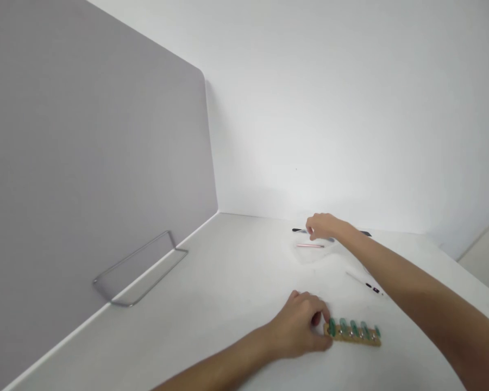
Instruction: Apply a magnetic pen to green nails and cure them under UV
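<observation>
My left hand [303, 324] grips the left end of a tan strip-shaped stand [356, 340] between thumb and fingers. Several green, nail-shaped pieces [353, 327] stand up in a row along it, slightly blurred. Farther back, my right hand [321, 225] reaches down with its fingers curled together among some slim tools; whatever is between the fingertips is hidden. A black-ended tool [297, 230] shows just left of these fingers, and a bluish stick tip [330, 239] pokes out beneath the hand. In front of them lies a pink stick [309, 246].
A thin white brush-like tool [369, 285] with dark bands rests under my right forearm. Behind that forearm is a black flat end [365, 233]. A grey partition [106, 136] with a metal wire bracket [150, 282] borders the white table [212, 271] on the left; a white wall stands behind.
</observation>
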`<state>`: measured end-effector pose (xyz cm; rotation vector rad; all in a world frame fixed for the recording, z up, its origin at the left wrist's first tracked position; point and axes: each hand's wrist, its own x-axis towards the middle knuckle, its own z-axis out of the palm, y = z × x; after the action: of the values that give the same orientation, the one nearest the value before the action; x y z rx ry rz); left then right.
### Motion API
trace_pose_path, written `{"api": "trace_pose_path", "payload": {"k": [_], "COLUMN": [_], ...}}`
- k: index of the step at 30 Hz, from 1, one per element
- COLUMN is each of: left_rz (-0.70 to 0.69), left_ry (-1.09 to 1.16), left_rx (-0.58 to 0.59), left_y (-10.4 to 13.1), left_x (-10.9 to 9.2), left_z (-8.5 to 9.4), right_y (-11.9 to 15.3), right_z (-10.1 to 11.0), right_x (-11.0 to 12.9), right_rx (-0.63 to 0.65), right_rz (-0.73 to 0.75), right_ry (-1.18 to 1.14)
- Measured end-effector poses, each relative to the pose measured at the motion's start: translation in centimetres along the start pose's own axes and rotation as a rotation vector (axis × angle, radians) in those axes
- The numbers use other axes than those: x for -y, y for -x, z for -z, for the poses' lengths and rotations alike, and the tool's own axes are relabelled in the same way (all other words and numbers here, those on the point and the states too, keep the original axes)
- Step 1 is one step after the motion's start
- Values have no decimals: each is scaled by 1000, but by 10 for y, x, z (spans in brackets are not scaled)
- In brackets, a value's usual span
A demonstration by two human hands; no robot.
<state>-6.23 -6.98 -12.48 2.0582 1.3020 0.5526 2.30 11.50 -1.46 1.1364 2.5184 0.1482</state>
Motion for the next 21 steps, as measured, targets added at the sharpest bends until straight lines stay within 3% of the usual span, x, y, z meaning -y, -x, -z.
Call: {"api": "trace_pose_path", "payload": {"k": [5,11,16,21], "left_rz": [-25,-24,1,41], "left_ry": [21,21,32,47], "left_rx": [19,8,13,29], "left_y": [0,-1,-3,-6], "left_x": [0,-4,-10,-18], "left_z": [4,1,3,3], "right_y": [58,124,142,137], "right_z": [-6,-69,-115,-131], "right_x": [-42,-74,-82,-85], "right_rx": [-119,-58,12,-24], "right_rz": [-41,-165,-219,-200], "right_ry": [-77,-220,-395,-551]}}
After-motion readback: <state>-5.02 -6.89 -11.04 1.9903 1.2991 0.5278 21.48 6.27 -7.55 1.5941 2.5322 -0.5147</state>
